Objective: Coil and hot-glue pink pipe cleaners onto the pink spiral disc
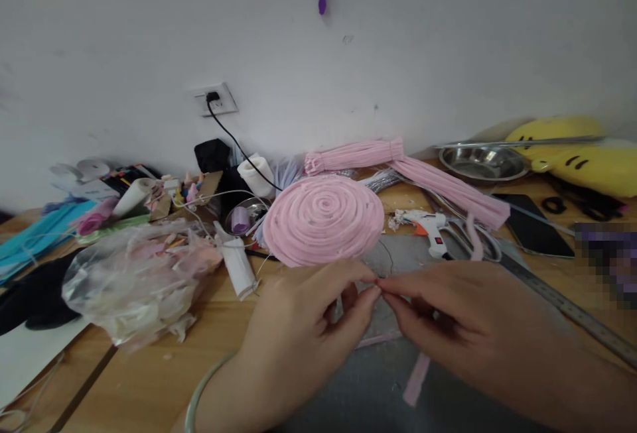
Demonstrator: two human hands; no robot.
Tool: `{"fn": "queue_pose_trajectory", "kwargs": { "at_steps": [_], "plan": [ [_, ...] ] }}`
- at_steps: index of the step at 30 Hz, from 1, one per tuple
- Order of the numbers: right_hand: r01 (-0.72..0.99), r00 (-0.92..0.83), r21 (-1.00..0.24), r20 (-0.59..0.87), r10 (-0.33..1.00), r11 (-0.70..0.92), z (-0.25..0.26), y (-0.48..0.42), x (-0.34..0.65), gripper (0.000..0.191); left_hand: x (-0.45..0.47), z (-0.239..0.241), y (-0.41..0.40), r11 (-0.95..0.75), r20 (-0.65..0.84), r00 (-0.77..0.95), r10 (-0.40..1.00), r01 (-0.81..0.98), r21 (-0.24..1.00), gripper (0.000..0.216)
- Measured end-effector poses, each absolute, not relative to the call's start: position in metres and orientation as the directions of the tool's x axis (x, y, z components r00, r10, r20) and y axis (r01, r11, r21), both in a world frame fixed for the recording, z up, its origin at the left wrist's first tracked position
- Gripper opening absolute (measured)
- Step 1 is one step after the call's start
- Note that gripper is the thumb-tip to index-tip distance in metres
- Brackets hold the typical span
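1. My left hand (303, 320) and right hand (448, 317) are both pinched closed, fingertips meeting; what sits between them is too small for me to tell.
2. The pinch is right at the lower rim of the pink pipe-cleaner spiral disc (323, 219), above the grey mat (368, 386).
3. A hot glue gun (428, 224) lies just right of the disc, with a pink pipe-cleaner bundle (398, 166) behind.

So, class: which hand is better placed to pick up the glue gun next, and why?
Probably the right hand: the glue gun lies just beyond it, while the left hand sits below the pink spiral disc, farther off.
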State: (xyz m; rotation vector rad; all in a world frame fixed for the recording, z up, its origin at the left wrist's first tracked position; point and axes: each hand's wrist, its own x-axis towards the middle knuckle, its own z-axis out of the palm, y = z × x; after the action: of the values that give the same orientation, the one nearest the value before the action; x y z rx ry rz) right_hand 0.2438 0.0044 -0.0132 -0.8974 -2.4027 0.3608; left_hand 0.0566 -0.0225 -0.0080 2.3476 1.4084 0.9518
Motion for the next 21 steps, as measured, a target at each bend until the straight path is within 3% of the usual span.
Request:
{"fn": "queue_pose_trajectory", "kwargs": {
  "at_steps": [3, 7, 11, 15, 21],
  "plan": [
    [0.549, -0.623, -0.301, 0.475, 0.622, 0.78, -0.015, 0.003, 0.243, 0.021, 0.059, -0.011, -0.022, -0.517, 0.408, 0.339, 0.848, 0.701, 0.492, 0.009],
    [0.586, -0.604, -0.254, 0.497, 0.623, 0.77, -0.016, 0.008, 0.246, 0.02, 0.059, -0.014, -0.021, -0.514, 0.422, 0.329, 0.845, 0.721, 0.465, 0.006],
    [0.619, -0.545, -0.31, 0.491, 0.679, 0.721, -0.013, 0.013, 0.254, 0.016, 0.056, -0.013, -0.021, -0.496, 0.443, 0.301, 0.844, 0.753, 0.433, 0.005],
    [0.52, -0.63, -0.309, 0.491, 0.602, 0.796, -0.013, 0.011, 0.257, 0.023, 0.055, -0.014, -0.02, -0.519, 0.469, 0.32, 0.823, 0.76, 0.392, 0.005],
    [0.5, -0.737, -0.381, 0.284, 0.613, 0.778, -0.01, 0.01, 0.258, 0.02, 0.058, -0.015, -0.02, -0.581, 0.474, 0.406, 0.781, 0.751, 0.314, 0.008]
  ]
}}
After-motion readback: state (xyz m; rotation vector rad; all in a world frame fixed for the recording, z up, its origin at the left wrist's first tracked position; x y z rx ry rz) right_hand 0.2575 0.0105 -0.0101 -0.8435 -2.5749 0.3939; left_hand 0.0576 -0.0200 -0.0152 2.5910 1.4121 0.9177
